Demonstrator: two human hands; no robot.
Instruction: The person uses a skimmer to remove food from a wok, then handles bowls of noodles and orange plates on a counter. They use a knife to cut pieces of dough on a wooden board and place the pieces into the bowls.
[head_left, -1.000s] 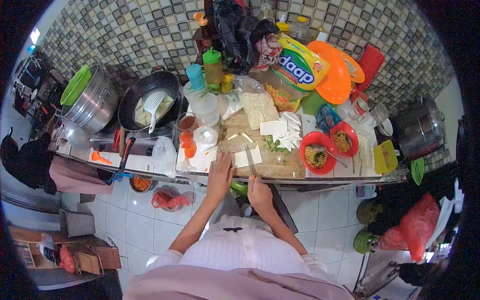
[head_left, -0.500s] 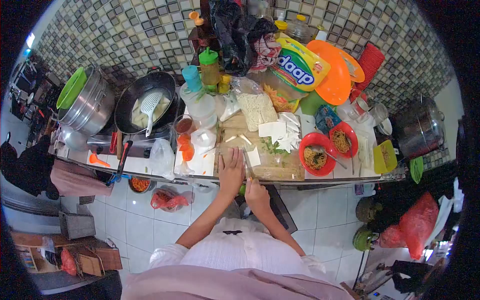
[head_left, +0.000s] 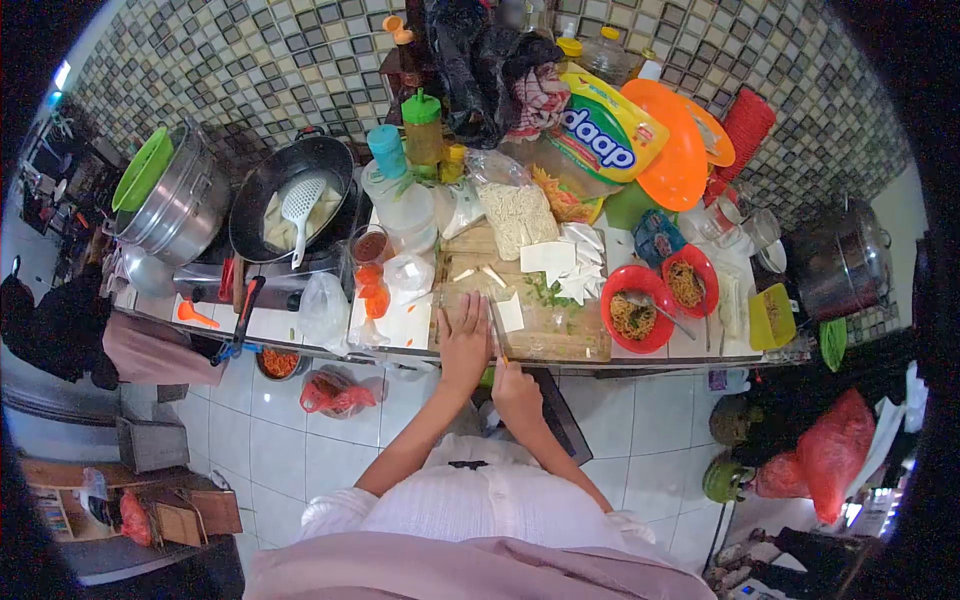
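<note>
1. the left hand (head_left: 464, 345) lies flat and open on the wooden cutting board (head_left: 560, 335), beside a white slab (head_left: 509, 313).
2. the right hand (head_left: 517, 390) is closed around a knife (head_left: 495, 330) – its blade lies on the board just beside the left hand.
3. behind – a yellow bag (head_left: 605, 135) reads "daap".

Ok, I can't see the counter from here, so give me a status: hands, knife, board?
Left hand flat on white slab. Right hand gripping knife, blade beside left fingers. Cutting board crowded with white pieces farther back.
</note>
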